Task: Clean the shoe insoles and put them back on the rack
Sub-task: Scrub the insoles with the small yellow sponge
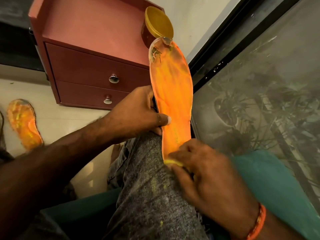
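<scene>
An orange insole [173,90] stands lengthwise on my knee, its worn, torn toe end pointing up. My left hand [138,111] grips its left edge, thumb across the front face. My right hand [199,172] pinches a small yellow scrubbing piece [174,162] against the insole's lower heel end. A second orange insole [23,123] lies flat on the pale floor at the left.
A dark red cabinet with two drawers [90,73] stands ahead; a round tin with a yellow lid [158,23] sits on its top. A glass pane with a black frame [259,84] runs along the right. My grey trouser leg [149,187] fills the lower middle.
</scene>
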